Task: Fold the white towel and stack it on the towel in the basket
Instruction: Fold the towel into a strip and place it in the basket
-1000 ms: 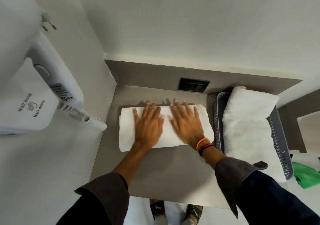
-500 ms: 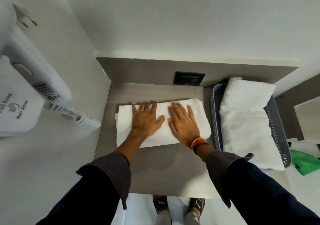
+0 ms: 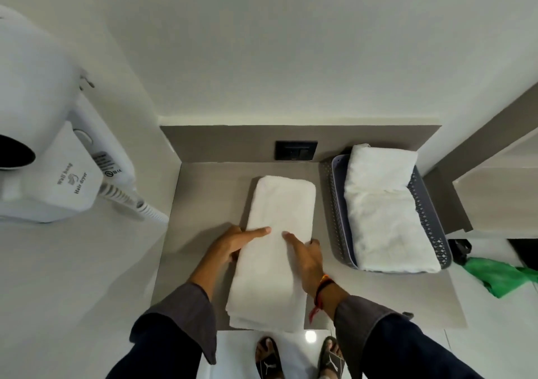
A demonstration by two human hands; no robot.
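Two hands grip the folded white towel (image 3: 276, 250), left hand (image 3: 233, 246) and right hand (image 3: 305, 257) pinching its long sides. Its long axis runs 12 to 6 on the surface (image 3: 203, 204), near end overhanging. At 9 o'clock, a unit (image 3: 52, 157) reads "Wall hung Hair dryer".

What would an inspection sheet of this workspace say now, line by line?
Surface: grey counter, its near edge under the towel.
Job's things: folded white towel lying lengthwise on counter; grey basket at right holding another white towel.
Clutter: green cloth right of basket.
Grips: left hand and right hand clasp the towel's sides, a finger of each on top.
Cables: coiled hair dryer cord.
Surroundings: wall hair dryer, dark wall socket.
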